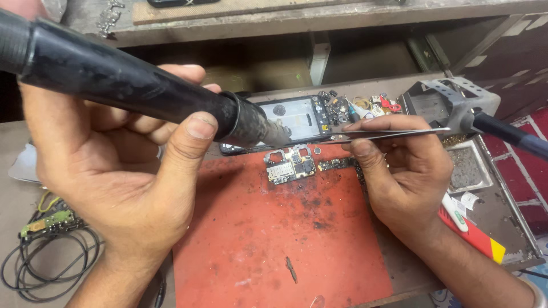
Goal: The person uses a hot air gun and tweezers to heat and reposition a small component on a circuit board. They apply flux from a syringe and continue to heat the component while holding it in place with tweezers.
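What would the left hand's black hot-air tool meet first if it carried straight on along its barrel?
Probably the opened phone, just past the nozzle in the left hand. Depth is unclear; the tweezers in the right hand lie close by.

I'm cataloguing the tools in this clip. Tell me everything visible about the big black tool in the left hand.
The thick black cylindrical hot-air handle looks like scuffed matte plastic with dusty grey smears. It slants from upper left down to the right, ending in a collar and a narrower greyish nozzle above the small circuit board. The left hand wraps it from below, thumb pressed near the collar.
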